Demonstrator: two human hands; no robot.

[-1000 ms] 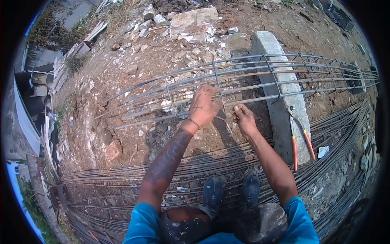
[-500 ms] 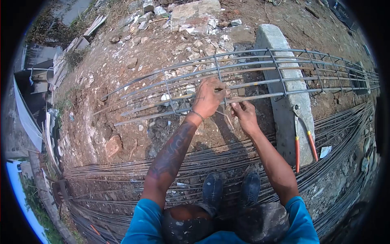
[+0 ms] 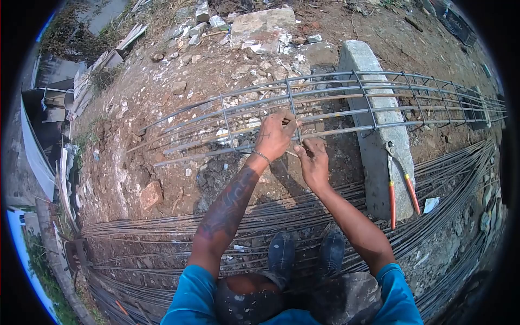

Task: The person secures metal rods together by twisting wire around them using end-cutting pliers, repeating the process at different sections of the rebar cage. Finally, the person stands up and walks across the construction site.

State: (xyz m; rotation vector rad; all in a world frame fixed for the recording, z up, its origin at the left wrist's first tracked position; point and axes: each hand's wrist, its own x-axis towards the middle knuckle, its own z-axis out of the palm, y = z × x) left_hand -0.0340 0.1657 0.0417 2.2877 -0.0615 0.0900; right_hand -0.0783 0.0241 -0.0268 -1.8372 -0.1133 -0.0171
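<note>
A long cage of steel bars [image 3: 336, 114] with square stirrups lies across the middle, resting on a concrete block [image 3: 387, 151]. My left hand [image 3: 275, 135] is at the cage, its fingers bent around the bars beside a stirrup [image 3: 291, 97]; what its fingertips pinch is too small to name. Just to the right and slightly lower, my right hand [image 3: 313, 160] has its thumb and fingers curled close together at the lowest bar, near that stirrup. Whatever lies between those fingertips cannot be made out.
Pincers with red and yellow handles [image 3: 398, 179] lie on the concrete block. Long loose rods [image 3: 260, 222] run across the ground in front of my boots [image 3: 281, 254]. Rubble and a flat stone slab [image 3: 262, 27] are beyond the cage. A reddish stone [image 3: 151, 195] sits at the left.
My right hand has moved left, closer to my left hand and the stirrup. My left hand stays at nearly the same place on the cage.
</note>
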